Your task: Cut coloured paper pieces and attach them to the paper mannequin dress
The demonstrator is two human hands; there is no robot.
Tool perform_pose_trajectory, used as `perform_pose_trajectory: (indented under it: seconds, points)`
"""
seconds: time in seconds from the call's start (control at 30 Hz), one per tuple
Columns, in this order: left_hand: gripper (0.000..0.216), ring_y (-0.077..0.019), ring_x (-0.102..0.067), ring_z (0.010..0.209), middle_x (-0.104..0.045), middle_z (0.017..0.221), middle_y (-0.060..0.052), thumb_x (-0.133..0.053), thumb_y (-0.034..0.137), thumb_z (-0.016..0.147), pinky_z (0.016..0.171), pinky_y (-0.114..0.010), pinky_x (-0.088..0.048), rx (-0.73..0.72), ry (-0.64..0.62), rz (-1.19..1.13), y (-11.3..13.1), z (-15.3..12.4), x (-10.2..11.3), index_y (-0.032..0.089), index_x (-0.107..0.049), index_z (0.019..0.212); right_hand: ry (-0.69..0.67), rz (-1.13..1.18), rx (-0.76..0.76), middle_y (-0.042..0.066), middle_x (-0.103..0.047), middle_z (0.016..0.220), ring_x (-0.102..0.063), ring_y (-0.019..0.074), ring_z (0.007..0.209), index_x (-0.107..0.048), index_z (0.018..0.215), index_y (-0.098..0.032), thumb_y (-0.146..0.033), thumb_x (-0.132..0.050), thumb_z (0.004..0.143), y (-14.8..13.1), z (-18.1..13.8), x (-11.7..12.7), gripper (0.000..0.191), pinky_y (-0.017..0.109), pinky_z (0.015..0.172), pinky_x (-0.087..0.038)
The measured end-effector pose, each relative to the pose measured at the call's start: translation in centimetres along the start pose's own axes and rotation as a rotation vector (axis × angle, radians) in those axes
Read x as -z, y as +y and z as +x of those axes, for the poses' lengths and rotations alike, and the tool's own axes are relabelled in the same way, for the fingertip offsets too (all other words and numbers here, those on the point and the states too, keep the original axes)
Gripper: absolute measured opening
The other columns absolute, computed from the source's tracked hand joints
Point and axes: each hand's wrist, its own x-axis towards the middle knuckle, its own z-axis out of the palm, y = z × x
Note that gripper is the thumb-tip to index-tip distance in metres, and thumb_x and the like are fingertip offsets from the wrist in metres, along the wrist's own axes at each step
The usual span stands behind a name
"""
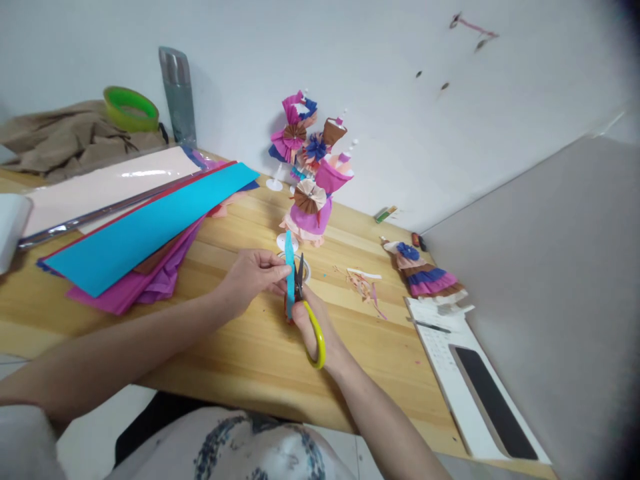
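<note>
My left hand [260,275] pinches a narrow turquoise paper strip [289,267], held nearly upright above the wooden table. In my right hand [317,327] is a pair of scissors [315,337] with yellow handles, its dark blades parted and pointing away from me beside the strip. A bit of red shows under the strip's lower end; I cannot make out what it is. Behind my hands a roll of white tape [307,270] is partly hidden. Just beyond stand small dress forms clothed in pleated paper, with a pink and brown dress [313,217] nearest.
Stacked coloured paper, turquoise sheet [150,230] on top, lies at left near a bottle [179,97] and green tape roll [131,110]. Paper scraps [367,290] lie right of my hands. Farther right are a layered paper dress [425,273], a notebook [440,347] and a phone [493,400].
</note>
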Motion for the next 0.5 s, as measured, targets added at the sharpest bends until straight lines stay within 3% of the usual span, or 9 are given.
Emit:
perform_pose_trajectory:
  seconds: [0.23, 0.5]
  points:
    - [0.012, -0.0108, -0.063, 0.05, -0.069, 0.056, -0.002, -0.069, 0.013, 0.074, 0.056, -0.023, -0.055, 0.02, 0.114, 0.009, 0.53, -0.12, -0.37, 0.011, -0.068, 0.062, 0.006, -0.046, -0.015, 0.007, -0.063, 0.081, -0.06, 0.0276, 0.085, -0.063, 0.116, -0.017, -0.073, -0.036, 0.09, 0.34, -0.09, -0.41, 0.067, 0.037, 0.074, -0.049]
    - [0.011, -0.0119, -0.064, 0.052, -0.069, 0.056, -0.002, -0.07, 0.015, 0.073, 0.057, -0.023, -0.055, -0.032, 0.117, 0.071, 0.41, -0.01, -0.14, 0.012, -0.07, 0.062, -0.015, -0.045, -0.044, 0.01, -0.065, 0.095, -0.06, 0.0261, 0.084, -0.06, 0.119, -0.017, -0.074, -0.034, 0.089, 0.23, -0.31, -0.53, 0.07, 0.035, 0.071, -0.048]
